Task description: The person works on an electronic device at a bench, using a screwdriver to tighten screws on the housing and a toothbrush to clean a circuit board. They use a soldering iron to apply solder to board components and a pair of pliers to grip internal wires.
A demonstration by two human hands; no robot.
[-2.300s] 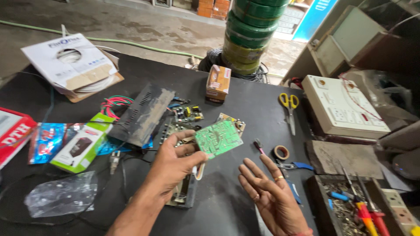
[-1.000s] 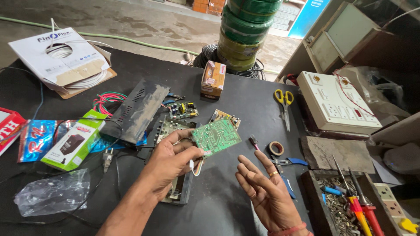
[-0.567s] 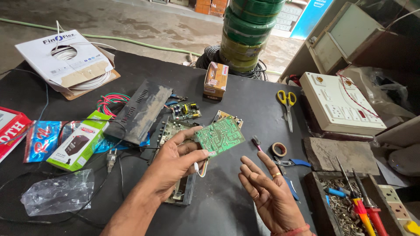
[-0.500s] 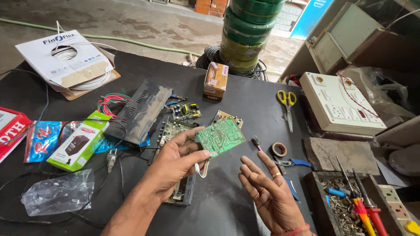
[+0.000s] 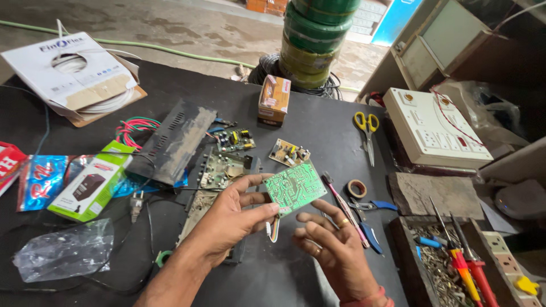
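Hands are meeting over the black table (image 5: 318, 122): the left hand (image 5: 227, 219) is pinching a green board (image 5: 296, 186) by its near edge, tilting it above the tabletop, while the right hand (image 5: 333, 250) is hovering just beneath it, fingers spread and holding nothing. Beside them are lying a screwdriver (image 5: 341, 199), a tape roll (image 5: 357, 188) and, farther off, yellow scissors (image 5: 367, 132)

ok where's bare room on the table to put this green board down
Bare patches: between the cardboard box and scissors, and the near edge beneath the right hand. Crowded: around the left hand, among boards and the black cover.
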